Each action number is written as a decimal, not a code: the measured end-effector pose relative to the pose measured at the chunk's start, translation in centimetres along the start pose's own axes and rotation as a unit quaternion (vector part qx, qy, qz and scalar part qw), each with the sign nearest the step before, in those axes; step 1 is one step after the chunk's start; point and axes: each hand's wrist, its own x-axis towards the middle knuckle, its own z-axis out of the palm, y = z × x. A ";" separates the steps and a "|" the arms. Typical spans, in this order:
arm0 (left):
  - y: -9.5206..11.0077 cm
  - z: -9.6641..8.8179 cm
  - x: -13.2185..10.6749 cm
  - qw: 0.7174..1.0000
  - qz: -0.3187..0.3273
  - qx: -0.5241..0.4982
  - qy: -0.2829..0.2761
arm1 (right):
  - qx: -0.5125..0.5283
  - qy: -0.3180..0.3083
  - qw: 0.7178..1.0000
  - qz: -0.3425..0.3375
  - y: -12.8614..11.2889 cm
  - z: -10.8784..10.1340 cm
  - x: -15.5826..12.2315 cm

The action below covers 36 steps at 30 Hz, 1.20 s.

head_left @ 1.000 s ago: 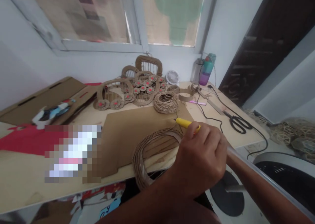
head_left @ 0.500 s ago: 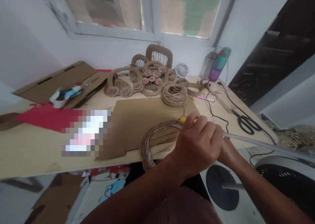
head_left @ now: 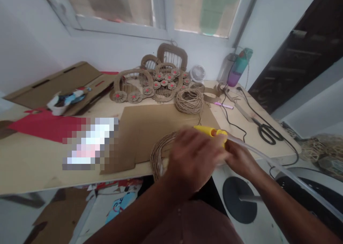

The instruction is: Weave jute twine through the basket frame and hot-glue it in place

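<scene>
- By the worktop's (head_left: 40,161) near edge, the right hand (head_left: 241,158) grips the gun (head_left: 205,130), a clear rod (head_left: 253,151) behind it.
- The left hand (head_left: 189,160) is blurred beside the gun; I cannot tell whether it pinches anything.
- The ring (head_left: 157,149) overlaps that edge, part hidden by the left hand.
- Twine (head_left: 189,101) sits at the card's (head_left: 144,124) far edge.
- Scissors (head_left: 263,133) lie near the worktop's right edge.

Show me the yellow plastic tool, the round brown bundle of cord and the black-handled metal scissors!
Yellow plastic tool (head_left: 205,130): head view, on its front part.
Round brown bundle of cord (head_left: 189,102): head view, middle of its coils.
Black-handled metal scissors (head_left: 259,124): head view, where the handles meet.
</scene>
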 end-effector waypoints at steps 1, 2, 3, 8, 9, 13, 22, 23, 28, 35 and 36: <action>-1.3 -0.6 -0.6 0.999 -0.040 -0.001 -0.008 | 0.018 -0.001 1.000 0.022 0.0 -0.4 -0.1; -2.8 -1.1 -1.2 0.992 -0.120 0.000 -0.030 | 0.044 -0.002 0.998 0.046 0.1 -0.7 -0.1; -4.3 -1.4 -1.7 0.980 -0.190 -0.005 -0.059 | 0.076 -0.004 0.994 0.073 0.1 -0.9 -0.2; -10.2 -0.2 -2.8 0.911 -0.346 -0.028 -0.223 | 0.211 -0.033 0.962 0.170 0.3 -1.0 -0.8; -10.6 0.7 -2.5 0.901 -0.350 -0.016 -0.254 | 0.222 -0.032 0.956 0.188 0.4 -0.9 -1.0; -11.0 4.8 -0.4 0.869 -0.319 0.027 -0.378 | 0.228 -0.041 0.943 0.239 0.8 -0.7 -2.1; -12.8 9.9 1.8 0.828 -0.312 -0.006 -0.465 | 0.279 -0.096 0.933 0.206 2.0 0.1 -3.5; -13.1 9.7 1.8 0.825 -0.313 -0.023 -0.469 | 0.290 -0.101 0.930 0.201 2.1 0.3 -3.4; -14.4 7.4 1.4 0.839 -0.339 -0.077 -0.419 | 0.274 -0.112 0.939 0.177 2.0 1.8 -3.0; -15.4 2.3 -0.8 0.831 -0.482 -0.183 -0.207 | 0.102 -0.087 0.989 0.060 1.1 3.2 -1.4; -15.4 1.8 -1.1 0.823 -0.499 -0.194 -0.189 | 0.091 -0.085 0.991 0.050 0.9 3.4 -1.1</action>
